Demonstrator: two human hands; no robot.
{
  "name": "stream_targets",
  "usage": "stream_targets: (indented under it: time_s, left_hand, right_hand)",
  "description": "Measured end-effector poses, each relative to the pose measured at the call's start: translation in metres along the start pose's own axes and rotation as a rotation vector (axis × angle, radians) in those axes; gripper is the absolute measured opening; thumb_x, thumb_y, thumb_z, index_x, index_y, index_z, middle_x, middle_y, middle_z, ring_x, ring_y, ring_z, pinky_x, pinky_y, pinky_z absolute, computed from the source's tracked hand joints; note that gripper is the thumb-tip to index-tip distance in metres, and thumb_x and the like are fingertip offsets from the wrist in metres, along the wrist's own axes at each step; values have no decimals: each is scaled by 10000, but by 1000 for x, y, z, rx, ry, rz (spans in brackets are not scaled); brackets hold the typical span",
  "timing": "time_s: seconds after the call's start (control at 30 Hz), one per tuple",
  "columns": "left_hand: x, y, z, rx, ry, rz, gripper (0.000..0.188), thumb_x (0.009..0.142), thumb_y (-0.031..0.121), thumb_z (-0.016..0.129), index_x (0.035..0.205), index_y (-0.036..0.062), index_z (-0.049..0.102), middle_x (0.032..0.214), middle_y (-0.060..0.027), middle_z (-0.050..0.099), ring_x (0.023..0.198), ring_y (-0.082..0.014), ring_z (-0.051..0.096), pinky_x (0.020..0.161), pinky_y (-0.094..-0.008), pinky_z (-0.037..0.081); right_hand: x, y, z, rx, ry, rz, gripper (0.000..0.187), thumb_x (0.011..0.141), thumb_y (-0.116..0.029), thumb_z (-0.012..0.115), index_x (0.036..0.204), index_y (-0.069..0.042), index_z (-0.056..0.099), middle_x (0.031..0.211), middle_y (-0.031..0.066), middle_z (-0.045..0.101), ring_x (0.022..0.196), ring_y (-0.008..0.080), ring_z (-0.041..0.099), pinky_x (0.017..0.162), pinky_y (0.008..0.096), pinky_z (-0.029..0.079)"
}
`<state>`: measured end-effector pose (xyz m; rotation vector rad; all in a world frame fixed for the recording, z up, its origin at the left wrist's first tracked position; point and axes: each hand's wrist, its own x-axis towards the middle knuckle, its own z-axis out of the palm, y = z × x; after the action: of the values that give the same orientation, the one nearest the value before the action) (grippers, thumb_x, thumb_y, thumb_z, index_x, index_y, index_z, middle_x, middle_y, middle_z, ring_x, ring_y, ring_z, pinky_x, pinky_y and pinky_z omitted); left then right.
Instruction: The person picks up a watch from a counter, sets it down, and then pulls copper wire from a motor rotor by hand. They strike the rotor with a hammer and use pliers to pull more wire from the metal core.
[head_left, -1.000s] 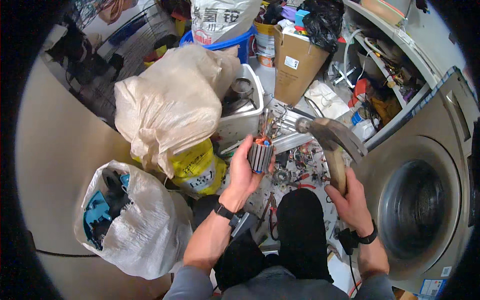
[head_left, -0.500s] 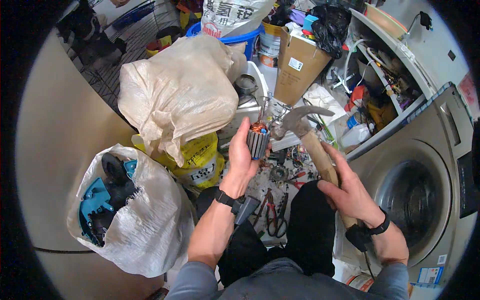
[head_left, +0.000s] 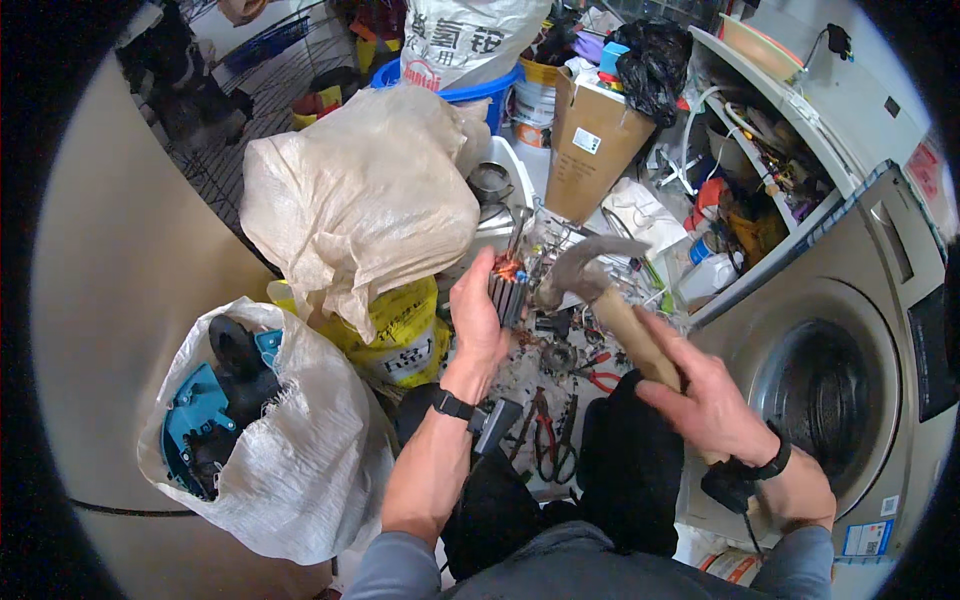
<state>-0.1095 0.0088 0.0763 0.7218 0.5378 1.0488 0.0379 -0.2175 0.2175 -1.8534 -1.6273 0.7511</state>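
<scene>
My left hand (head_left: 476, 312) is closed round a motor armature (head_left: 507, 292), a ribbed dark metal core with copper windings at its top and a shaft pointing away from me. In my right hand (head_left: 697, 393) is a claw hammer (head_left: 633, 333), gripped by its wooden handle. The hammer's rusty steel head lies just right of the armature, its claw pointing right. A small gap seems to show between the head and the armature, though motion blurs it. Below, between my knees, lie red-handled pliers (head_left: 545, 440) and dark-handled scissors (head_left: 564, 462).
A white sack (head_left: 310, 450) of teal and black plastic parts stands at left, near a beige sack (head_left: 360, 190) on a yellow bag (head_left: 400, 335). A washing machine (head_left: 830, 380) flanks my right. Ahead are a cardboard box (head_left: 592, 150) and scattered scrap (head_left: 560, 350).
The hammer has shifted left and slightly down, its head now closer to the armature's side. My left hand with the armature has dropped a little and moved slightly left.
</scene>
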Motion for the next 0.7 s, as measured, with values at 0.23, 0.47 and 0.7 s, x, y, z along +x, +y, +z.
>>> stream_targets:
  time_s: [0.23, 0.47, 0.7]
  left_hand:
    - [-9, 2, 4, 44, -9, 22, 362, 1023, 338, 596, 990, -1, 720, 774, -38, 690, 585, -110, 614, 508, -268, 481]
    - [-13, 8, -3, 23, -16, 32, 325, 1011, 292, 621, 1005, -14, 730, 846, -49, 714, 643, -103, 626, 544, -268, 498]
    - [-12, 8, 8, 16, -24, 52, 326, 1011, 276, 626, 1019, -32, 731, 867, -41, 720, 687, -93, 635, 600, -262, 507]
  right_hand:
    - [-16, 6, -1, 166, 378, -29, 779, 930, -57, 685, 1599, -41, 288, 1595, 183, 419, 1461, 275, 412, 1175, 390, 346]
    - [-18, 10, -4, 86, 293, -102, 813, 894, -19, 647, 1615, -62, 274, 1429, 96, 546, 810, 103, 599, 630, 274, 519]
    - [-11, 2, 9, 29, 14, -44, 793, 899, -35, 709, 1589, -91, 321, 1501, 211, 518, 1358, 377, 536, 1112, 390, 437]
